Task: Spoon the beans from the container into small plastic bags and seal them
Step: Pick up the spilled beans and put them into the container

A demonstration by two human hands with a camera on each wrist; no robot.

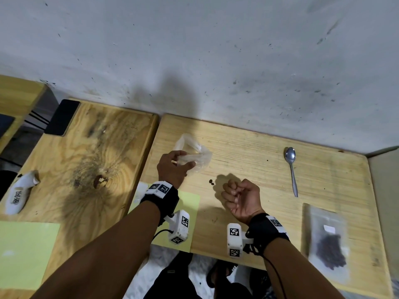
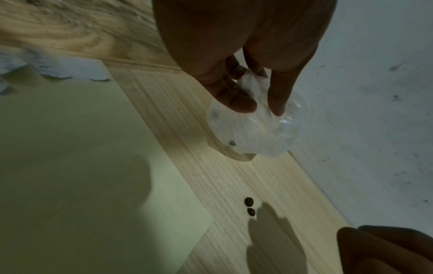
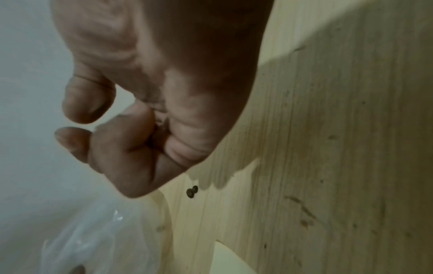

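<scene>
My left hand holds a crumpled clear plastic bag just above the light wooden table; in the left wrist view its fingers pinch the bag near the top. My right hand hovers palm up with fingers curled, and nothing shows inside it in the right wrist view. Two dark beans lie on the table between the hands, the same beans close to the right hand's shadow. A metal spoon lies to the right. No container of beans is in view.
A clear bag with dark beans inside lies flat at the table's right edge. A yellow-green paper sheet sits under my left wrist. The darker left table carries a black phone and a white object. A wall borders the far edge.
</scene>
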